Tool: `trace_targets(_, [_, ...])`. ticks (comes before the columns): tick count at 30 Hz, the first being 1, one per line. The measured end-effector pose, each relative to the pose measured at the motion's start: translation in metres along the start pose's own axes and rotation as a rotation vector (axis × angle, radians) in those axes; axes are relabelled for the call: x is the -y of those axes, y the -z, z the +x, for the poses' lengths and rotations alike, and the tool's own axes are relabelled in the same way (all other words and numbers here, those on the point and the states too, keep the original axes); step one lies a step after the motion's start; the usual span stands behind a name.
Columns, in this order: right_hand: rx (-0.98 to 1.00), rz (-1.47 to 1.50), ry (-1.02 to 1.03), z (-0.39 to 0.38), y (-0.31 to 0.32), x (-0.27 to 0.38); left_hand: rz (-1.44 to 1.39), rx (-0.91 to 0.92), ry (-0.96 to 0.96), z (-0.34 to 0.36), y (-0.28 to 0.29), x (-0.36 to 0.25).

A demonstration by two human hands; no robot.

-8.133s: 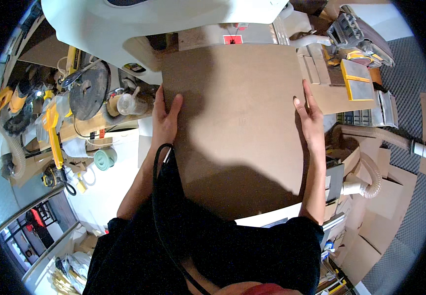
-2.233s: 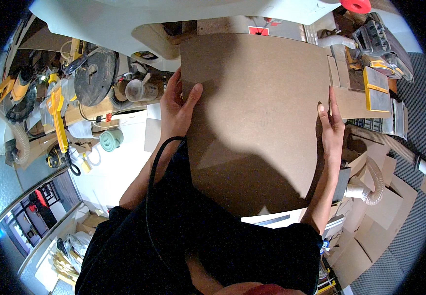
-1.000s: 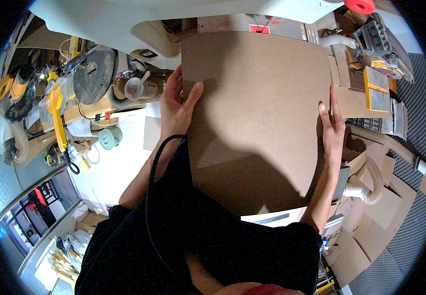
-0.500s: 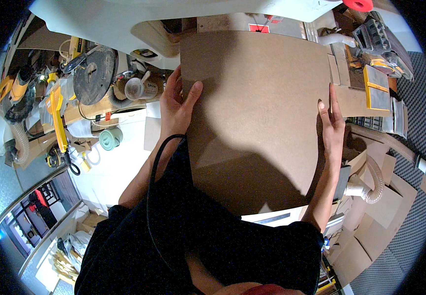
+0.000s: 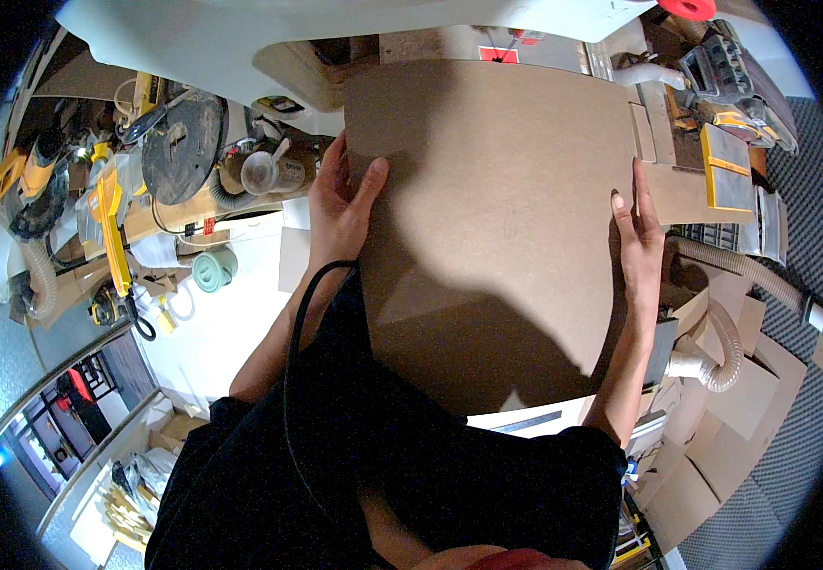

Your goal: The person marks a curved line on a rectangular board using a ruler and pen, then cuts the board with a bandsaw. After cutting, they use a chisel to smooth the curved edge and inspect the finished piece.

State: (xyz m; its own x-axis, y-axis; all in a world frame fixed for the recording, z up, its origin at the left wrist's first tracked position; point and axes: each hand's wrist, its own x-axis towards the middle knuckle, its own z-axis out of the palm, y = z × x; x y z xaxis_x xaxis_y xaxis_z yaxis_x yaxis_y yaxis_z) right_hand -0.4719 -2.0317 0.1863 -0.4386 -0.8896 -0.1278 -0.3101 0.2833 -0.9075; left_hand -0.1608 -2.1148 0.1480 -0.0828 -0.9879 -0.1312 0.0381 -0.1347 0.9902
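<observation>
A large brown fibreboard sheet [image 5: 511, 218] lies between my two hands, crossed by shadows over its left and near parts. My left hand [image 5: 343, 204] grips the sheet's left edge, the thumb resting on the top face and the other fingers partly hidden past the edge. At the opposite edge, my right hand [image 5: 641, 233] holds the sheet with its thumb against the face and the fingers stretched along the side. Beyond the far edge rises a pale machine body [image 5: 231, 43], and a small red label [image 5: 499, 54] shows on the surface there.
To the left, a bench holds a dark round disc [image 5: 181, 147], a clear plastic cup [image 5: 261, 173] and yellow tools [image 5: 110, 223]. A green roll [image 5: 215, 271] sits nearer. Rightward are a yellow-edged case [image 5: 727, 169], a ribbed hose [image 5: 729, 351] and leaning brown panels [image 5: 763, 408].
The fibreboard sheet and both my hands have shifted very slightly left. My grip on its two edges looks the same.
</observation>
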Motion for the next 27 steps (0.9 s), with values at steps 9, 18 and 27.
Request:
trace_targets(9, [-0.049,-0.273,0.325,0.013,0.01,-0.033,-0.004,-0.001,0.019,-0.001,-0.001,-0.003])
trace_targets(18, [-0.06,-0.067,0.103,-0.009,0.022,-0.015,0.187,-0.19,-0.331,0.009,0.055,0.015])
trace_targets(27, [-0.218,0.172,0.15,-0.065,0.087,-0.004,0.654,-0.103,-0.51,0.092,0.116,0.027])
